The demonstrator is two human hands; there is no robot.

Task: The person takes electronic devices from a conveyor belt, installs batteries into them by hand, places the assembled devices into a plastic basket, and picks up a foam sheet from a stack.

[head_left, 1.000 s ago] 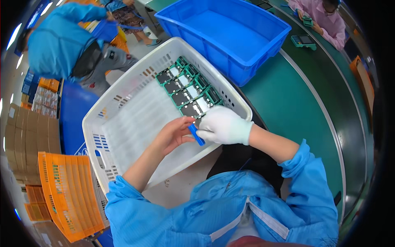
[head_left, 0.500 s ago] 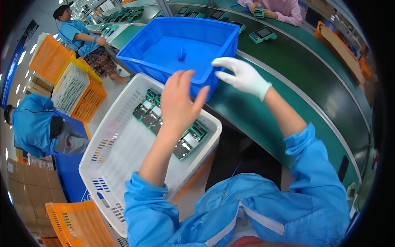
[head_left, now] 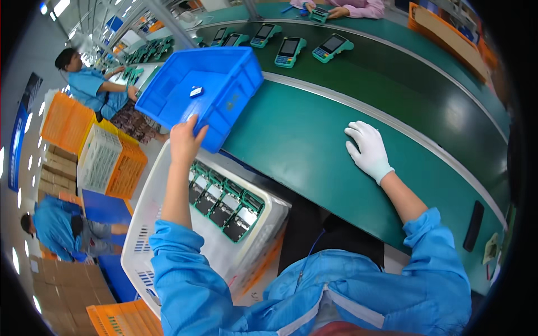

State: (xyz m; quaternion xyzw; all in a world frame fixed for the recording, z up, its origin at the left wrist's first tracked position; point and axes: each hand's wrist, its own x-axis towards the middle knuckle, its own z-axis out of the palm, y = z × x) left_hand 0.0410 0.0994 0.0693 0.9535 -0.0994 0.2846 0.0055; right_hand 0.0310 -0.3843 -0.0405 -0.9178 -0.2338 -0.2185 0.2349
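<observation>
Left forearm [head_left: 177,193] partly hid white basket [head_left: 147,219] | left hand [head_left: 185,144] met blue bin [head_left: 227,116], grip unclear | right hand [head_left: 368,150] hung loose over green table [head_left: 297,134] | co-worker [head_left: 92,85] stood beyond left

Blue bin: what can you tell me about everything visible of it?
The blue bin is an open-topped, rectangular tub, apparently plastic, with a thick rim and panelled outer wall. It stands at the edge of the green work surface, beyond the white basket. The left hand is at its near rim; a small pale item lies inside.
</observation>
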